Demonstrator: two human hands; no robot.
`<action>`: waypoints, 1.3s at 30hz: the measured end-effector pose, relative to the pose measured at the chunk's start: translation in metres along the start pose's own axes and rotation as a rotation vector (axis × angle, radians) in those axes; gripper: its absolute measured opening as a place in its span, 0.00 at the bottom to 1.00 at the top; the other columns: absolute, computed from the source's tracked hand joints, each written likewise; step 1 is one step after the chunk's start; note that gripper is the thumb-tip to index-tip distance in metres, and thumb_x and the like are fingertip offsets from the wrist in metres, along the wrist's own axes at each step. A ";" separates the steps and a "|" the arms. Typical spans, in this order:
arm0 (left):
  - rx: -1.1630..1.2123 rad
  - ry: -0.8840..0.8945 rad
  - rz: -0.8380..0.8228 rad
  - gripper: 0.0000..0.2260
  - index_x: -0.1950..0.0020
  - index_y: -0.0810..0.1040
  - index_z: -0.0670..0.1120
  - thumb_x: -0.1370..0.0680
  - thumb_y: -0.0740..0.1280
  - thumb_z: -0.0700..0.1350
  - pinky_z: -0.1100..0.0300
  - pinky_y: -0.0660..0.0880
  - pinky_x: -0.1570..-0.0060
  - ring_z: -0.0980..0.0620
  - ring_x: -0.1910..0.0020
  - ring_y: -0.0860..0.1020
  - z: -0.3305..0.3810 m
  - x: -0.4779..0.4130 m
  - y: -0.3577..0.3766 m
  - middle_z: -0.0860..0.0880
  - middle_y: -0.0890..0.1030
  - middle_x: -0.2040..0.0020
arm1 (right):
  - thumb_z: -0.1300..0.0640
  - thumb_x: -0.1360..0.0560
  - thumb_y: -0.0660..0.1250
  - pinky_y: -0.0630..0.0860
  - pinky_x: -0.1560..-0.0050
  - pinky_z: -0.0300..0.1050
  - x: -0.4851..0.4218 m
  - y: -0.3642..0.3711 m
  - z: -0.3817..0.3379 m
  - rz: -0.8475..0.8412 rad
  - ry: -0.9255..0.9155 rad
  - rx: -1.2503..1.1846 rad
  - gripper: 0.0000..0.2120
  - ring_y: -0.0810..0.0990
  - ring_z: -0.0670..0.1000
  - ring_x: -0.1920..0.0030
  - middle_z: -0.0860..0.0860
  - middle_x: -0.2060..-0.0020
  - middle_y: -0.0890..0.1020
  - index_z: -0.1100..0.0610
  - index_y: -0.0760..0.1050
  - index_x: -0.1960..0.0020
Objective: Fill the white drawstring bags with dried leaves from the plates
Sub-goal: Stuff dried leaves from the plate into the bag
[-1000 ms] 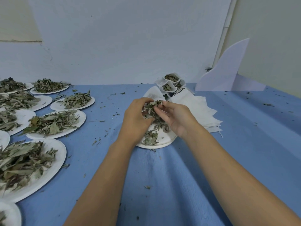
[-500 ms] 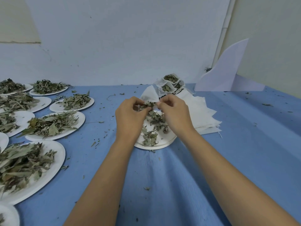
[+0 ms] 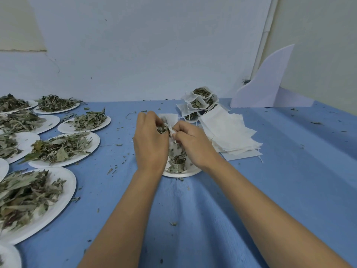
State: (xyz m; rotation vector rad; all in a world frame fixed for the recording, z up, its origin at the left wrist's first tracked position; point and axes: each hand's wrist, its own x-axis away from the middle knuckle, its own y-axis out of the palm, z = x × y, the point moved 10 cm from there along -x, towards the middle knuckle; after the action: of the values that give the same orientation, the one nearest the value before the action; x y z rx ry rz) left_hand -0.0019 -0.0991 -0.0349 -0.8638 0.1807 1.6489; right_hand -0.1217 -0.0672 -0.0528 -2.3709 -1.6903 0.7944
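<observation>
Gripping a white bag [image 3: 171,120] with both hands, just above a paper plate [image 3: 181,174] at the middle of the blue cloth [image 3: 289,180]. With the left hand [image 3: 150,144], curled tight round the bag's mouth and a clump of dried leaves [image 3: 162,130]. With the right hand [image 3: 193,144], pinching the bag's rim between thumb and fingertips. On the plate below, more loose leaves [image 3: 176,161]. Just right of the hands, a stack of empty bags [image 3: 229,132], lying flat; behind that, a pile of filled bags [image 3: 201,99], mouths open. Along the left, heaped plates [image 3: 63,149] of leaves. At the back right, against the wall, a white card [image 3: 270,84]
</observation>
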 end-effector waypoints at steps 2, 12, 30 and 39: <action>0.013 -0.021 -0.005 0.10 0.57 0.71 0.45 0.31 0.66 0.31 0.66 0.63 0.63 0.58 0.63 0.65 -0.004 -0.002 0.000 0.51 0.70 0.55 | 0.61 0.26 0.62 0.65 0.69 0.35 0.001 -0.004 -0.004 0.073 -0.043 0.084 0.09 0.67 0.42 0.72 0.46 0.71 0.71 0.55 0.68 0.63; 0.283 -0.277 -0.342 0.06 0.49 0.80 0.52 0.25 0.66 0.45 0.62 0.75 0.49 0.55 0.50 0.79 -0.015 0.001 0.033 0.51 0.81 0.48 | 0.58 0.22 0.64 0.63 0.65 0.36 -0.002 -0.045 0.013 0.334 0.036 0.217 0.05 0.73 0.48 0.61 0.49 0.64 0.77 0.58 0.74 0.56; 0.137 -0.269 0.065 0.12 0.65 0.68 0.50 0.31 0.65 0.33 0.71 0.66 0.64 0.52 0.60 0.71 -0.036 -0.011 -0.014 0.52 0.75 0.60 | 0.58 0.23 0.62 0.66 0.64 0.36 0.004 -0.003 -0.018 0.159 -0.198 0.246 0.06 0.70 0.42 0.65 0.44 0.66 0.72 0.54 0.69 0.58; 0.308 -0.283 -0.016 0.02 0.54 0.80 0.47 0.26 0.70 0.42 0.78 0.69 0.64 0.68 0.64 0.76 -0.035 -0.014 -0.005 0.54 0.81 0.57 | 0.53 0.25 0.68 0.71 0.42 0.36 -0.004 -0.028 0.012 0.153 0.050 0.060 0.20 0.76 0.43 0.42 0.47 0.41 0.77 0.52 0.71 0.34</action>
State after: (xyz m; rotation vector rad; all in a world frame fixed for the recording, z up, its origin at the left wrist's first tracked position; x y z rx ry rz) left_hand 0.0182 -0.1274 -0.0495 -0.3939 0.2224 1.6544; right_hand -0.1519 -0.0626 -0.0512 -2.4800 -1.4600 0.7884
